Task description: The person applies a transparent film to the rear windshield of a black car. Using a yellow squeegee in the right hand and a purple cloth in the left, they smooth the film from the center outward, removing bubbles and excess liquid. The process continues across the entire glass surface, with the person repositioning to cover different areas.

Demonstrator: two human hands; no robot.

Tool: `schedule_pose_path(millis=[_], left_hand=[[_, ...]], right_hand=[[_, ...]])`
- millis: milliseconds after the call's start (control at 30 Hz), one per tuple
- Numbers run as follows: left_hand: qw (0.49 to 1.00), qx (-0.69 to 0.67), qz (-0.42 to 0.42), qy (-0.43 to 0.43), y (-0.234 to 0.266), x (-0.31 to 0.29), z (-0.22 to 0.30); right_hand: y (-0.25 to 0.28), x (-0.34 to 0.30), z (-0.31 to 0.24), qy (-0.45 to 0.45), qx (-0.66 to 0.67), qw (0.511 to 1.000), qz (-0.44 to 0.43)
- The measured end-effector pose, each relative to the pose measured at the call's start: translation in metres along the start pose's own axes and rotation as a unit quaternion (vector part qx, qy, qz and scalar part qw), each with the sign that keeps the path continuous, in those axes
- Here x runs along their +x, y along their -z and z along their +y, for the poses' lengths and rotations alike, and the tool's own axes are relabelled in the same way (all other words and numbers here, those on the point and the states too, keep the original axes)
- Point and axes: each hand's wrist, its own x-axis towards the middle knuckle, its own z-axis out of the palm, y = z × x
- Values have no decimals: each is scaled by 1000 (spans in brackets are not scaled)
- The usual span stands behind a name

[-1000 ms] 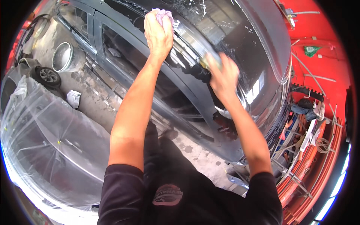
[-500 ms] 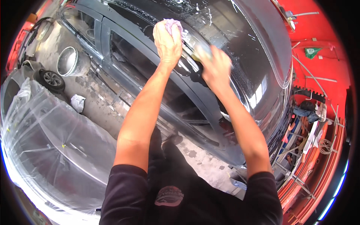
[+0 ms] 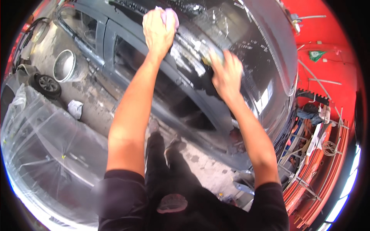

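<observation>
A dark grey car roof (image 3: pixel 252 63), wet and shiny, spreads out before me. My left hand (image 3: pixel 158 36) is closed around a crumpled pinkish-purple cloth (image 3: pixel 172 20) at the roof's near side edge. Farther right, my right hand (image 3: pixel 228 77) grips a pale flat pad (image 3: pixel 216 52) with a yellowish edge, pressed to the roof; motion smears it, so its exact kind is unclear. Milky white streaks (image 3: pixel 187 59) of liquid lie on the roof edge between the two hands. Below them run the car's side windows (image 3: pixel 169 94).
On the left, a second car lies under clear plastic sheeting (image 3: pixel 50 142). A pale bucket (image 3: pixel 64 66), a wheel (image 3: pixel 47 84) and a crumpled white sheet (image 3: pixel 75 109) are near it. Right of the car stands a rack of orange-red tubes (image 3: pixel 314 184) before a red surface (image 3: pixel 327 30).
My left hand has slid with the cloth left along the roof edge. My right hand has shifted slightly right with the pad. More white streaking shows between them, and the view has tilted a little.
</observation>
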Motion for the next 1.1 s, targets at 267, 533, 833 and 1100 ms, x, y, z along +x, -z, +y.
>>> schedule_pose_path(millis=[267, 533, 833, 1100], left_hand=[[990, -82, 2, 112, 14, -6, 0], [998, -47, 18, 36, -2, -6, 1], [995, 75, -60, -15, 16, 1, -6], [999, 39, 0, -22, 4, -2, -6]], right_hand=[[50, -97, 41, -28, -4, 998, -59], [-31, 47, -3, -9, -6, 1000, 22], [63, -131, 63, -62, 0, 996, -65], [-56, 144, -35, -16, 27, 995, -95]])
